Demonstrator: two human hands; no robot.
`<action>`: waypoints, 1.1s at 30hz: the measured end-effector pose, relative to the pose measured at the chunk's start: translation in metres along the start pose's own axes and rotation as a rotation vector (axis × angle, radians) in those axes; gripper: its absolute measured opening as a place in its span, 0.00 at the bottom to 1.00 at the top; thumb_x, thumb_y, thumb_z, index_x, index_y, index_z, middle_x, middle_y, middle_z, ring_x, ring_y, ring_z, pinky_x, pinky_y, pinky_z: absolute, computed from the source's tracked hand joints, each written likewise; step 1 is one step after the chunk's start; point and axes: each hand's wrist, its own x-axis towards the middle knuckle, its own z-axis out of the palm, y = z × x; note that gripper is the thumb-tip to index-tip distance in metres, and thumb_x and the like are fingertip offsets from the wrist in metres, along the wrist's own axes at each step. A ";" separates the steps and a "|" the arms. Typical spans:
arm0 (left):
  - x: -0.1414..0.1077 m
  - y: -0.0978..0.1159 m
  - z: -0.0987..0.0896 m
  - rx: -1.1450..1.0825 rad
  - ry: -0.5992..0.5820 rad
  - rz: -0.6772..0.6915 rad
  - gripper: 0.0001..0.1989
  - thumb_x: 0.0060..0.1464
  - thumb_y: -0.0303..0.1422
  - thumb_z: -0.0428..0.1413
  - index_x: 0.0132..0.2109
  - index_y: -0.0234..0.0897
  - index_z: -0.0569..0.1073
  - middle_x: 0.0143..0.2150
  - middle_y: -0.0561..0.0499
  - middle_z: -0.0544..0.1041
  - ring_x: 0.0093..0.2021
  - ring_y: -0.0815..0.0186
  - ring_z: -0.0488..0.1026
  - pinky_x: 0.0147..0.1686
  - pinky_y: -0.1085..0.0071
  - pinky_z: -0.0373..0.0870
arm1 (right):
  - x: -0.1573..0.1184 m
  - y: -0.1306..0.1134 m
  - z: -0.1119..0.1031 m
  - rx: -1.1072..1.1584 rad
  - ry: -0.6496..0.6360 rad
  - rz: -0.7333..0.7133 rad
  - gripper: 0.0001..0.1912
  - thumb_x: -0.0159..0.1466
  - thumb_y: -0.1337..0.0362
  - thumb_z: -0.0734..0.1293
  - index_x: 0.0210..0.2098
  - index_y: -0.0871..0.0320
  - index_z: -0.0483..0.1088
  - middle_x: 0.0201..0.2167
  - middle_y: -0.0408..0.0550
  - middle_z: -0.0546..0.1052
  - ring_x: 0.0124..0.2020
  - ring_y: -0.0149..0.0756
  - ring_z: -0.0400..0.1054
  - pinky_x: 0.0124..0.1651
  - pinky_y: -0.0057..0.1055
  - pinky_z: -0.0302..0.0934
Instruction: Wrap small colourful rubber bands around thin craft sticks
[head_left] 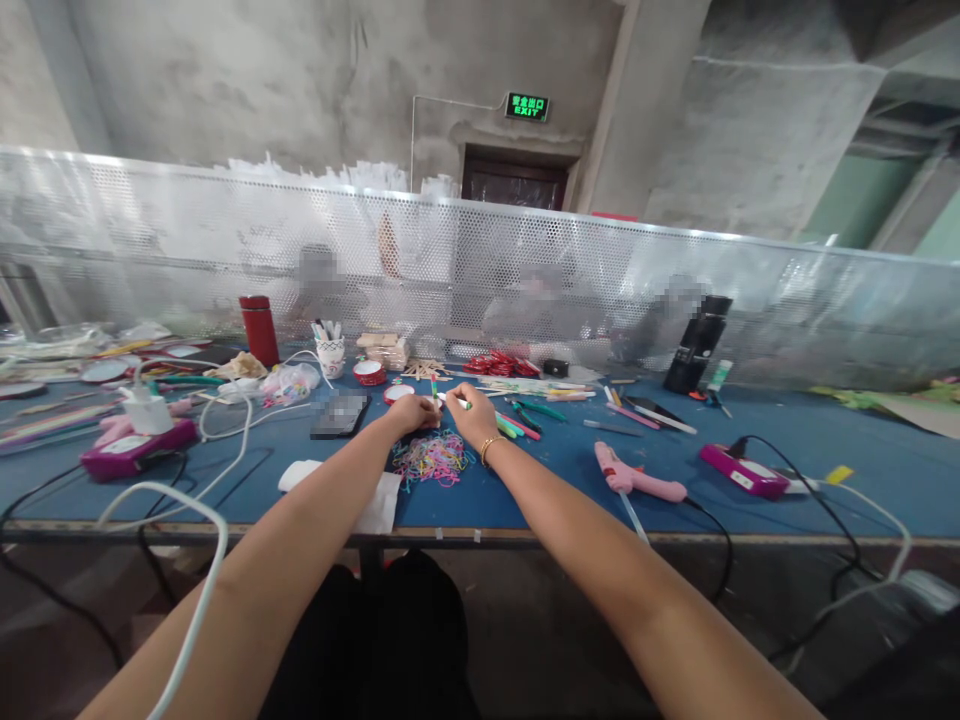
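My left hand is closed with its fingertips on a small upright stick that shows green and red parts. Close beside it, my right hand is closed around a white marker with a green end. The marker points toward the stick; whether they touch I cannot tell. Below both hands lies a pile of colourful rubber bands. Several coloured markers and green-handled pliers lie just right of my right hand.
A phone, a cup of pens and a red flask stand or lie leftward. Rightward are a pink glue gun, a purple power strip and a black flask. A perforated metal screen borders the table's back.
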 end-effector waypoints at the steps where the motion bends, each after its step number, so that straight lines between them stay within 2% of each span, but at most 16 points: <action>1: -0.001 0.001 0.000 0.000 0.001 -0.003 0.10 0.41 0.32 0.63 0.20 0.34 0.72 0.18 0.54 0.71 0.19 0.73 0.64 0.22 0.77 0.61 | 0.000 0.000 0.000 0.005 -0.005 -0.008 0.09 0.63 0.59 0.61 0.29 0.52 0.69 0.31 0.40 0.76 0.37 0.34 0.69 0.44 0.28 0.59; 11: -0.016 0.019 0.000 -0.024 -0.006 -0.012 0.12 0.39 0.30 0.65 0.18 0.34 0.70 0.14 0.56 0.66 0.19 0.73 0.63 0.21 0.77 0.60 | 0.000 0.000 -0.002 0.010 -0.013 0.010 0.10 0.63 0.58 0.60 0.30 0.52 0.69 0.32 0.41 0.76 0.38 0.34 0.69 0.45 0.28 0.59; 17: -0.016 0.019 0.001 -0.081 0.008 -0.041 0.12 0.38 0.30 0.66 0.18 0.33 0.70 0.16 0.55 0.69 0.21 0.72 0.66 0.24 0.76 0.64 | -0.001 -0.002 -0.003 -0.006 -0.001 0.025 0.08 0.62 0.60 0.61 0.29 0.52 0.68 0.31 0.40 0.76 0.38 0.34 0.69 0.44 0.28 0.59; 24: -0.018 0.020 0.000 -0.038 0.007 -0.024 0.12 0.40 0.29 0.65 0.18 0.33 0.71 0.15 0.55 0.68 0.19 0.73 0.63 0.21 0.77 0.61 | 0.000 0.000 -0.001 0.005 -0.025 -0.003 0.09 0.62 0.59 0.60 0.29 0.52 0.69 0.31 0.40 0.76 0.38 0.34 0.69 0.45 0.28 0.59; 28: -0.021 0.024 -0.001 -0.044 -0.003 -0.026 0.12 0.39 0.29 0.66 0.18 0.33 0.71 0.14 0.56 0.67 0.19 0.73 0.64 0.22 0.77 0.61 | 0.000 0.000 -0.001 0.001 -0.003 0.025 0.08 0.62 0.60 0.61 0.28 0.52 0.68 0.31 0.40 0.76 0.38 0.34 0.69 0.44 0.28 0.59; 33: -0.020 0.022 0.000 -0.058 0.009 -0.037 0.13 0.38 0.29 0.66 0.17 0.34 0.69 0.15 0.55 0.68 0.19 0.73 0.63 0.21 0.77 0.60 | -0.001 -0.001 -0.001 0.013 -0.031 -0.007 0.09 0.62 0.59 0.61 0.28 0.53 0.68 0.31 0.40 0.76 0.37 0.34 0.69 0.45 0.28 0.59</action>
